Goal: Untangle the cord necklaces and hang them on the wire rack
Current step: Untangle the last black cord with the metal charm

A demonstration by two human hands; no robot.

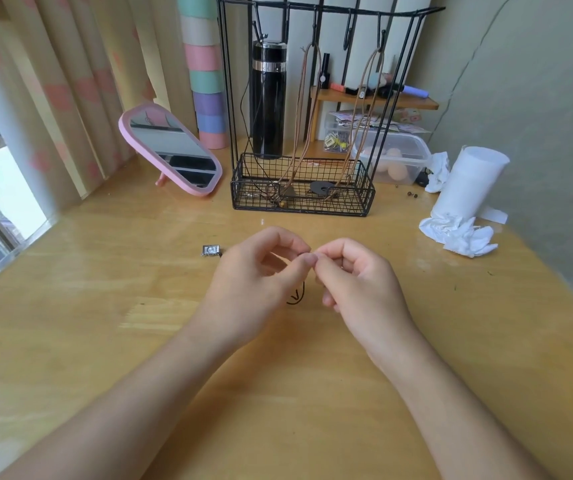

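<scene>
Right now both of your forearms reach in from the bottom edge and converge over the middle of the wooden table [105, 271], wrists slightly raised. Your left hand [260, 271] is curled, thumb and forefinger tips pressed together, the other fingers arched above them. Your right hand [357, 275] mirrors it, knuckles up, thumb and forefinger closed. The two pinches meet tip to tip, and between them you hold a thin black cord [297, 296]. A small loop of it hangs below the hands, down toward the tabletop. The strand at the pinch itself is too fine to make out.

A silver pendant [212, 251] lies on the table just left of your left hand. Your hand hides whether it joins the cord.

The wire rack [298, 202] stands further back, well apart from your hands. Two brown cord necklaces, one [307, 109] left of the other [364, 109], hang from its hooks, their lower ends down in the basket. A black flask [267, 98] stands behind the rack, a pink mirror [170, 150] leans to its left, and a paper roll [468, 181] with crumpled tissue [461, 233] sits to the right.
</scene>
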